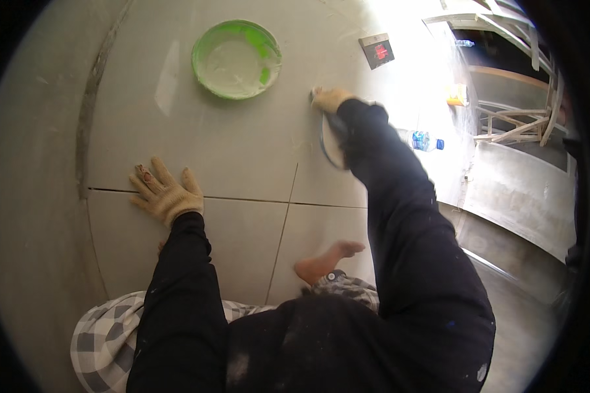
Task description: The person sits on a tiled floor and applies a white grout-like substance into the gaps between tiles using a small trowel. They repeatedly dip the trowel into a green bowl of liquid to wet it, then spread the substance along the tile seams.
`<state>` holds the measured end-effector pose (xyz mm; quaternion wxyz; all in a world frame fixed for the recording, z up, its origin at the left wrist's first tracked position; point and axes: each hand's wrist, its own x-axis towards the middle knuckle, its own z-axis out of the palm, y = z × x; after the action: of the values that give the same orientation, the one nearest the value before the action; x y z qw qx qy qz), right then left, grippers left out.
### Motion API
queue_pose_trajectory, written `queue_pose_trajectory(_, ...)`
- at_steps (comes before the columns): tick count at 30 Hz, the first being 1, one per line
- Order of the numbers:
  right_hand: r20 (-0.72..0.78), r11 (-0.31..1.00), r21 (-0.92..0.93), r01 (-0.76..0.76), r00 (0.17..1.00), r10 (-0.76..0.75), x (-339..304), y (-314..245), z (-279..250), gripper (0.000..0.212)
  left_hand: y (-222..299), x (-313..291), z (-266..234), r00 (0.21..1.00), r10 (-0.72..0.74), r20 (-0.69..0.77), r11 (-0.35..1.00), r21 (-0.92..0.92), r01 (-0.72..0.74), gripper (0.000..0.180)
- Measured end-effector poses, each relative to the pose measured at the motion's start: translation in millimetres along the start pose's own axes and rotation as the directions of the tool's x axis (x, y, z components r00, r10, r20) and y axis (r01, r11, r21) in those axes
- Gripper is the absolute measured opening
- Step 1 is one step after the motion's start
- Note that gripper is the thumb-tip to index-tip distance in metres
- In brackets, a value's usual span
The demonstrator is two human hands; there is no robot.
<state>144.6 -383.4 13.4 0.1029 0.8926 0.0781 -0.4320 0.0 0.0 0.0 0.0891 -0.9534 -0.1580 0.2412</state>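
My left hand [167, 195], in a cream work glove with a worn fingertip, lies flat on the large grey tiles [242, 164] with its fingers spread. It rests across a dark joint between tiles and holds nothing. My right hand [331, 99], also gloved, reaches forward with its fingers closed low at the tile surface. A small dark piece shows at its fingertips, too blurred to name. Partly hidden under my right forearm is a round thing with a bluish curved rim [324, 141]. A green basin [202, 78], coated inside with a whitish residue, stands ahead between my hands.
A dark, flat, wide-bladed scraper [377, 52] lies ahead right. Beyond my right arm are a clear bottle with a blue cap [423, 140], an orange-labelled container [457, 95] and another bottle [464, 43]. Pale frames [514, 124] stand far right. A bare foot [324, 262] is close below.
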Motion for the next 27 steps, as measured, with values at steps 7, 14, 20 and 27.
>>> queue_pose_trajectory(7, 0.214, 0.811, 0.542, -0.219, 0.97, 0.12, -143.0, -99.1, 103.5, 0.07, 5.0, 1.7, -3.1, 1.0, 0.004, -0.004, 0.999, -0.034, -0.004, 0.072)
queue_pose_trajectory(14, -0.104, 0.73, 0.67, 0.136, 0.991, -0.089, -104.0, -48.0, 32.1, 0.034, 1.2, 4.1, -9.9, 0.993, 0.005, 0.117, 1.0, 0.011, -0.007, 0.072)
queue_pose_trajectory(20, 0.123, 0.95, 0.29, -0.12, 0.989, 0.087, -134.5, -112.9, 33.7, 0.055, 2.6, 1.4, -8.9, 0.996, -0.008, 0.087, 0.999, 0.046, 0.004, 0.071)
queue_pose_trajectory(27, 0.233, 0.627, 0.724, -0.287, 0.958, 0.169, -122.7, -81.9, 38.8, 0.056, 3.2, 0.6, -3.1, 1.0, 0.005, -0.014, 1.0, -0.016, -0.006, 0.07)
